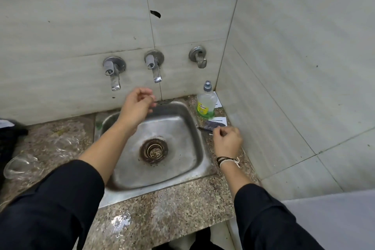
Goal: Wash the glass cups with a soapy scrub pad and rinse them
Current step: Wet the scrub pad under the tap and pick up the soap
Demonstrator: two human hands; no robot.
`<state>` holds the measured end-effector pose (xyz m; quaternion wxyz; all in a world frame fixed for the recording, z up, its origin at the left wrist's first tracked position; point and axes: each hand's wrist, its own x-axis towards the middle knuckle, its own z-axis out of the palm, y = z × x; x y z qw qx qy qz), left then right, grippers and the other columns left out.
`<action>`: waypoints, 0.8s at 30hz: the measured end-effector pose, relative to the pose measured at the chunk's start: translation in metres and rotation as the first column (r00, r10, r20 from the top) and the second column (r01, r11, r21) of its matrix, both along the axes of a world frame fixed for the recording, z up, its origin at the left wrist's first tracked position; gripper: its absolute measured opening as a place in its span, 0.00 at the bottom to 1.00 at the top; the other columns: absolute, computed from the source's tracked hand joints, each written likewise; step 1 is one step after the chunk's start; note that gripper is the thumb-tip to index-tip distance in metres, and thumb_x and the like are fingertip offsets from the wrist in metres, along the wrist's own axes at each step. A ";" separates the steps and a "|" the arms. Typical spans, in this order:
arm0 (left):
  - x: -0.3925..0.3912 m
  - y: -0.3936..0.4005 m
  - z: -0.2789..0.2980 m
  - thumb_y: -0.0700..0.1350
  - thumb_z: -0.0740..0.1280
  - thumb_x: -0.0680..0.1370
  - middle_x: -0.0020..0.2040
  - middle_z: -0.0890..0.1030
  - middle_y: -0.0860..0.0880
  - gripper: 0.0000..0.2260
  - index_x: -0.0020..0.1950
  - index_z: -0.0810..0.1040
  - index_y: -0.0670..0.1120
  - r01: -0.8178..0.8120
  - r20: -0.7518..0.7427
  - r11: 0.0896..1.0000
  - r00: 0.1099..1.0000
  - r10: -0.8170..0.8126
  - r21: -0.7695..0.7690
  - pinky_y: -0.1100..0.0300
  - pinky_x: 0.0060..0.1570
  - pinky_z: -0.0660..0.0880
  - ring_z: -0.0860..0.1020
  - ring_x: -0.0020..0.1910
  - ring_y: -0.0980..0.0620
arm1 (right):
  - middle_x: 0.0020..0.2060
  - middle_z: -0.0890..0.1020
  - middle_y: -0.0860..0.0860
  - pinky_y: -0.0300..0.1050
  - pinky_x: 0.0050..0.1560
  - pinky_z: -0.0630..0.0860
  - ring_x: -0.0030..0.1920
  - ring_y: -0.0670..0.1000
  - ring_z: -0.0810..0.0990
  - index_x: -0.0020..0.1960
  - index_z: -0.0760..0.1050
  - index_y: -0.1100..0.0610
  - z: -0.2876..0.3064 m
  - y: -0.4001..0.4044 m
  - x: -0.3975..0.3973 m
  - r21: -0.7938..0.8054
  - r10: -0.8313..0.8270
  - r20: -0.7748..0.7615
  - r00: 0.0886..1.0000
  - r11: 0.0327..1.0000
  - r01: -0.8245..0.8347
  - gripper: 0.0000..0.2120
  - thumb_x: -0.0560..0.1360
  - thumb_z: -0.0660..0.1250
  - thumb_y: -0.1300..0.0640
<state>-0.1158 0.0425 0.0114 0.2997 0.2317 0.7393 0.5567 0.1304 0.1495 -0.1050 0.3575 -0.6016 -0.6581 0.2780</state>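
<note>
Clear glass cups lie blurred on the counter left of the sink, one (18,166) near the frame's edge and another (65,144) closer to the basin. A dark grey scrub pad (213,124) rests on the counter at the sink's right rim. My right hand (227,140) has its fingers curled, and the fingertips pinch the pad's near edge. My left hand (138,105) hovers over the back of the steel sink (178,128), just below the middle tap (154,67). Its fingers are loosely curled and hold nothing. No water runs.
A dish soap bottle (207,103) with green liquid stands in the back right corner by the tiled walls. Two more wall taps (113,73) (198,57) flank the middle one. The speckled stone counter (162,209) is wet in front. A dark object (10,134) sits far left.
</note>
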 end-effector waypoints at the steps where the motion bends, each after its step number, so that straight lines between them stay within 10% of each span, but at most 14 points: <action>1: -0.007 0.005 0.004 0.37 0.66 0.81 0.52 0.81 0.49 0.10 0.59 0.75 0.48 -0.001 -0.103 1.000 0.995 0.003 0.018 0.56 0.48 0.80 0.81 0.49 0.49 | 0.34 0.81 0.53 0.40 0.43 0.65 0.43 0.52 0.78 0.37 0.84 0.60 0.007 -0.007 -0.005 -0.016 0.013 -0.042 0.999 1.000 -0.013 0.09 0.74 0.72 0.59; 5: -0.030 0.026 0.028 0.38 0.66 0.80 0.63 0.75 0.51 0.21 0.73 0.67 0.47 0.113 -0.487 0.994 0.868 -0.100 -0.001 0.72 0.46 0.73 0.76 0.45 0.59 | 0.38 0.85 0.47 0.39 0.43 0.74 0.40 0.46 0.81 0.40 0.84 0.53 0.013 -0.015 -0.036 -0.280 0.091 -0.231 0.969 0.947 -0.156 0.05 0.73 0.75 0.53; 9: -0.059 0.039 0.038 0.38 0.65 0.82 0.67 0.75 0.42 0.21 0.76 0.71 0.44 0.226 -0.695 0.958 0.660 -0.283 -0.176 0.60 0.57 0.72 0.79 0.51 0.50 | 0.43 0.85 0.48 0.56 0.59 0.80 0.47 0.50 0.84 0.45 0.78 0.50 0.007 -0.009 -0.074 -0.429 0.076 -0.453 0.888 0.854 -0.292 0.11 0.68 0.79 0.54; 17: -0.093 0.052 0.045 0.38 0.68 0.81 0.60 0.83 0.41 0.14 0.68 0.81 0.41 0.291 -0.844 0.914 0.376 -0.382 -0.284 0.54 0.58 0.76 0.82 0.57 0.38 | 0.54 0.83 0.59 0.53 0.61 0.79 0.53 0.54 0.83 0.59 0.72 0.58 0.022 -0.001 -0.128 -0.508 -0.029 -0.645 0.764 0.763 -0.400 0.17 0.74 0.74 0.66; 24: -0.095 0.056 0.061 0.45 0.73 0.77 0.60 0.83 0.40 0.12 0.50 0.84 0.36 0.335 -0.841 0.861 0.260 -0.475 -0.383 0.53 0.54 0.72 0.82 0.56 0.39 | 0.48 0.81 0.51 0.49 0.56 0.79 0.48 0.49 0.81 0.50 0.72 0.52 0.027 0.012 -0.155 -0.478 0.064 -0.637 0.768 0.749 -0.459 0.14 0.75 0.72 0.68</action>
